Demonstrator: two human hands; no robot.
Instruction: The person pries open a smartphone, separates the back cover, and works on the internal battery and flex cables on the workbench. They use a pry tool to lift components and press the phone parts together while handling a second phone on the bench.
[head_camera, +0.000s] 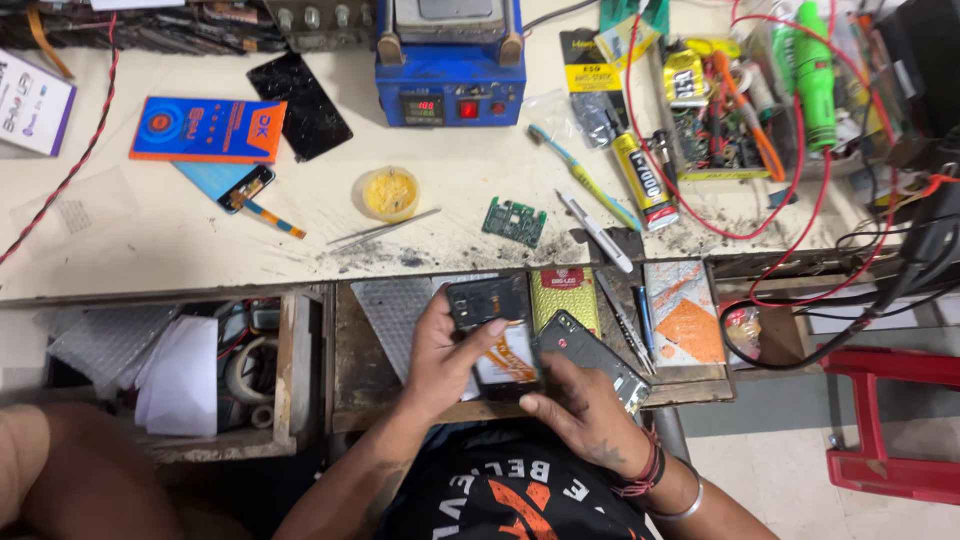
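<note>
Because the opened phone (490, 325) over the open drawer (345, 345) is a thin, stiff slab with bare innards, I judge it light but fragile, best gripped by its edges. My left hand (445, 360) is curled round its left side, thumb on top, while my right hand (580, 405) pinches the dark back cover (585, 355) (smooth, probably slippery) beside it.

Blue heating station (450, 75); green circuit board (514, 221)
</note>
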